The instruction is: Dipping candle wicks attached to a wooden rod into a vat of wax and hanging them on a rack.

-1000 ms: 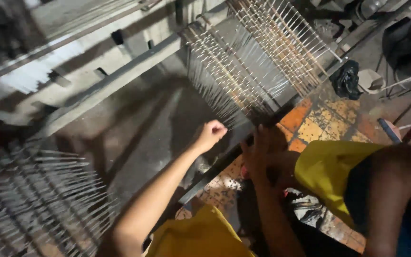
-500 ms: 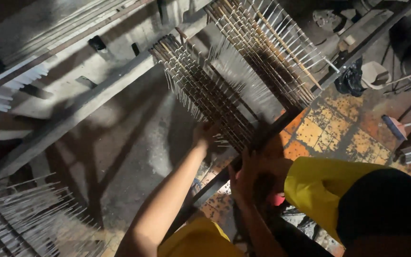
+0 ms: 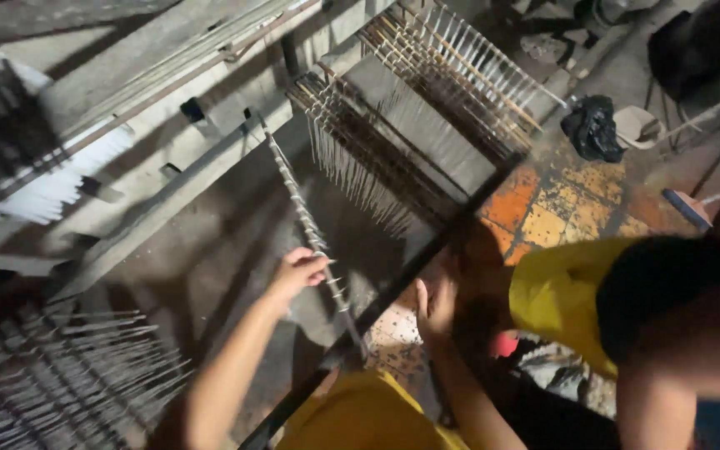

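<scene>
Knees: yellow shorts cover the person's legs at the bottom and right of the view.
Right hand: the right hand sits low in the middle, against a dark metal bar that runs diagonally across the scene; it is in shadow, so it cannot be told whether the fingers grip the bar.
Left hand: the left hand is just left of the bar, fingers curled closed around a thin rod.
Rod: held slanted, studded with short pale pins along its length, its upper end pointing up and left, its lower end near the dark bar.
Rack: beyond the hands, a frame holds many similar pinned rods side by side.
Floor: orange and yellow tiles lie to the right of the bar.
Far right: a black bag lies on the floor beside the rack.
Lower left: a blurred cluster of pale pins.
</scene>
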